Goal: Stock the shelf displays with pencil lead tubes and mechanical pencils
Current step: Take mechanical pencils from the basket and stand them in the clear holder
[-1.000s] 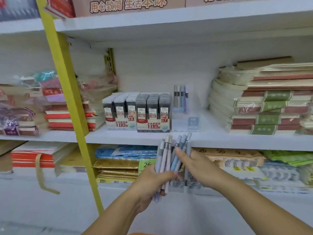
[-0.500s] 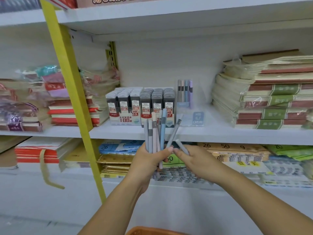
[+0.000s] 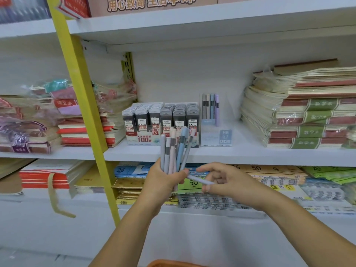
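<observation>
Pastel plastic mechanical pencils [image 3: 174, 149] stand fanned in the left hand [image 3: 163, 184], gripped in front of the white shelf edge [image 3: 250, 157]. The right hand [image 3: 225, 182] pinches 1 pale lilac pencil [image 3: 200, 181] sideways; with so light a pinch it can probably slip and fall.

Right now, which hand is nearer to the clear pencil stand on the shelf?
Right. The right hand sits directly below the pencil stand; the left hand is below and off to its left.
</observation>
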Motion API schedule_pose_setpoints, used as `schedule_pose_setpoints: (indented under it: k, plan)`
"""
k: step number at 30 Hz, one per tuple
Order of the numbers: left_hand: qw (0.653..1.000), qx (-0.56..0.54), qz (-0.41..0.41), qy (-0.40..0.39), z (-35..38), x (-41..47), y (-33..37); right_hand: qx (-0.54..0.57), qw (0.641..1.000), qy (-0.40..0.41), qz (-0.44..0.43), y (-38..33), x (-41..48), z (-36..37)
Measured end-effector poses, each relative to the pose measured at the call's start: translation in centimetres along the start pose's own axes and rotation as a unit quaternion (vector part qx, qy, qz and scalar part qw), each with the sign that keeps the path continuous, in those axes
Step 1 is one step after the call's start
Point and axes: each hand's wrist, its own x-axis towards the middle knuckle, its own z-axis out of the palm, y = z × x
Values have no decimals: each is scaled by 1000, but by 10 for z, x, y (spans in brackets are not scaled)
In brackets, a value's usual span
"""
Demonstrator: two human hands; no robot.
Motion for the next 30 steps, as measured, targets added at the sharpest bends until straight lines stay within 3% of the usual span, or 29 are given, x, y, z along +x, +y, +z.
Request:
schedule_pose_setpoints:
  k: [3,6,8,15,19,26,30]
  plan:
    - [1000,-8,-11,5,-1,2,-1,138,989,50,-4,0,-7,-8]
    - [1000,-6,-13,3,5,0,-4,228,961,149,-37,0,-11,-17]
    - [1000,-14,-16,10,12,0,-4,264,948,169,-58,-3,-13,-23]
    - [994,-93,-16,54,32,8,3,254,952,160,-57,3,-19,-34]
    - [997,-72,-8,14,42,12,4,244,955,159,-60,11,-16,-38]
    - [999,-35,-13,-14,52,17,-3,353,904,219,-96,17,-6,-41]
    - [998,-66,-15,-1,53,21,7,263,922,268,-94,7,-2,-48]
